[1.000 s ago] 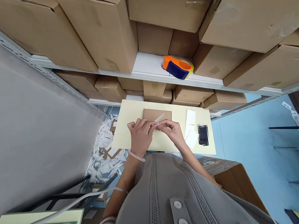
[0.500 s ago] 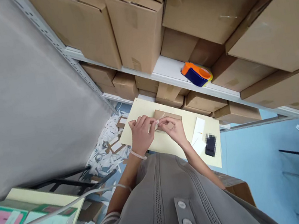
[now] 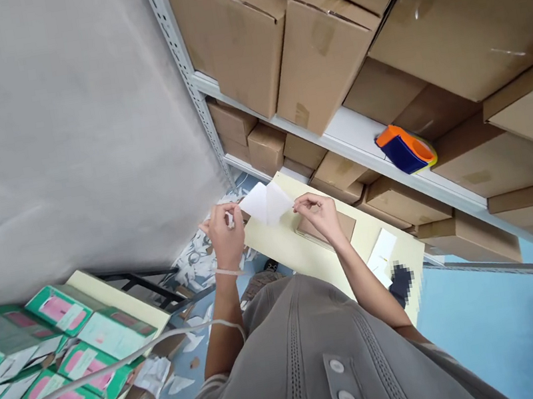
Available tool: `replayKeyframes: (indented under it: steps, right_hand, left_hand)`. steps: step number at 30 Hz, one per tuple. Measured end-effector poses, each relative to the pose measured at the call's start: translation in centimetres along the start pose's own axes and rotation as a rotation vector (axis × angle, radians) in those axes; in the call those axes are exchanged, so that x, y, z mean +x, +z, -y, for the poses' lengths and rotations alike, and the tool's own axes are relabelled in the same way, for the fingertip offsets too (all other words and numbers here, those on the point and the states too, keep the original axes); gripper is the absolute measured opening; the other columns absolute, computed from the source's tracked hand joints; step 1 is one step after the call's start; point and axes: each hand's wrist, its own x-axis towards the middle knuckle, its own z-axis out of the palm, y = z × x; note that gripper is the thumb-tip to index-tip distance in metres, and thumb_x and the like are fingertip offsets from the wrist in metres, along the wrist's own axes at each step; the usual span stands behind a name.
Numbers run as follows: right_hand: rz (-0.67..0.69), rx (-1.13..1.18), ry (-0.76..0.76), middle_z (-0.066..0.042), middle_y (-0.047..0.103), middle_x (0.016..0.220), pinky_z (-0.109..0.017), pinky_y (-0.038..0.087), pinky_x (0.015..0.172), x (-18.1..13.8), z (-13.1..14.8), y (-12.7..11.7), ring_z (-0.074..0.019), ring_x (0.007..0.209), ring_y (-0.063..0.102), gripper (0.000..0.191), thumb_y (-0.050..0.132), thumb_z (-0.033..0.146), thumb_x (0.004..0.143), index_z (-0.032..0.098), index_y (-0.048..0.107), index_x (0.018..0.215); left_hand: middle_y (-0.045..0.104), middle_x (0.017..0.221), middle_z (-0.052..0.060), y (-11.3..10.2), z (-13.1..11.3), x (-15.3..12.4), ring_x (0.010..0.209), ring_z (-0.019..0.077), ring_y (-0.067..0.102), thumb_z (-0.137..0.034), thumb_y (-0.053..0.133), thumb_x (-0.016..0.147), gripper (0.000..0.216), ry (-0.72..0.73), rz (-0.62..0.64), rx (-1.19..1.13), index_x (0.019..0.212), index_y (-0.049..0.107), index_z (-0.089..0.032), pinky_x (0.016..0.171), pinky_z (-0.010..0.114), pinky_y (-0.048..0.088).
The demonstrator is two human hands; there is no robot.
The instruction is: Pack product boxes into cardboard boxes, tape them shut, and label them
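My left hand [image 3: 227, 234] is closed in a pinch at the left end of a thin white paper sheet [image 3: 255, 202]. At the sheet's right corner, the thumb and fingertips of my right hand [image 3: 318, 213] pinch a paler flap [image 3: 277, 203]. The two parts meet along a line between my hands; whether this is a fold or a label coming off its backing I cannot tell. Beneath my right hand, a flat brown cardboard box [image 3: 346, 224] lies on the cream table [image 3: 279, 248]. The sheet is held above the table's left end.
White papers [image 3: 381, 252] and a dark phone-like object [image 3: 401, 284] lie at the table's right. Behind it, a shelf rack [image 3: 279, 123] holds cardboard boxes and an orange-and-blue tape dispenser [image 3: 403, 149]. Green-and-pink boxes [image 3: 64, 309] fill a left table. Paper scraps [image 3: 197, 254] litter the floor.
My hands have moved apart, from close together over the cardboard box to either side of the now spread-out white sheet. The view has turned left, so the table and shelves sit farther right.
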Motion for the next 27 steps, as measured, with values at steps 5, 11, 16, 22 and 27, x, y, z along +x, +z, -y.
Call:
replayKeyframes:
  steps: [5,11,16,22,27]
  right_hand:
    - [-0.066,0.041,0.027,-0.001,0.069,0.067,-0.029,0.045,0.067,1.7,-0.7,0.9,-0.0171,0.065,0.062,0.013,0.061,0.030,0.074,0.020,0.069,0.070]
    - [-0.233,0.046,0.081,-0.001,0.067,0.065,-0.029,0.047,0.067,2.3,-1.9,1.2,-0.0173,0.065,0.061,0.015,0.059,0.032,0.074,0.020,0.068,0.071]
    - [-0.226,-0.042,0.015,0.000,0.069,0.073,-0.029,0.047,0.070,2.9,-2.6,2.4,-0.0180,0.071,0.063,0.014,0.057,0.030,0.076,0.021,0.067,0.073]
    - [0.015,-0.209,-0.083,0.002,0.073,0.083,-0.029,0.048,0.080,5.1,-2.1,8.7,-0.0182,0.082,0.066,0.012,0.059,0.021,0.078,0.024,0.070,0.079]
    - [0.340,-0.225,-0.171,-0.001,0.072,0.112,-0.031,0.047,0.094,5.9,-2.0,13.8,-0.0213,0.105,0.065,0.032,0.060,0.020,0.084,0.025,0.069,0.115]
  left_hand:
    - [0.055,0.078,-0.001,-1.8,3.2,0.8,0.070,0.0141,0.049,-0.028,0.050,0.088,0.015,-0.241,-0.124,0.008,0.085,0.061,-0.019,0.092,0.036,0.033]
    - [0.053,0.083,-0.001,-3.9,6.5,1.3,0.069,0.0143,0.047,-0.027,0.049,0.086,0.011,-0.402,-0.344,0.030,0.086,0.056,-0.019,0.094,0.038,0.036]
    - [0.050,0.084,0.002,-5.5,6.9,1.4,0.074,0.0175,0.049,-0.026,0.048,0.085,0.009,-0.449,-0.470,0.090,0.086,0.053,-0.019,0.093,0.041,0.037]
    - [0.051,0.085,0.001,-5.4,5.4,0.8,0.071,0.0159,0.048,-0.026,0.050,0.085,0.007,-0.390,-0.430,0.108,0.085,0.053,-0.019,0.098,0.046,0.033]
    - [0.052,0.087,0.002,-5.6,4.2,0.0,0.076,0.0174,0.050,-0.028,0.049,0.087,0.010,-0.329,-0.418,0.119,0.086,0.054,-0.020,0.097,0.045,0.033]
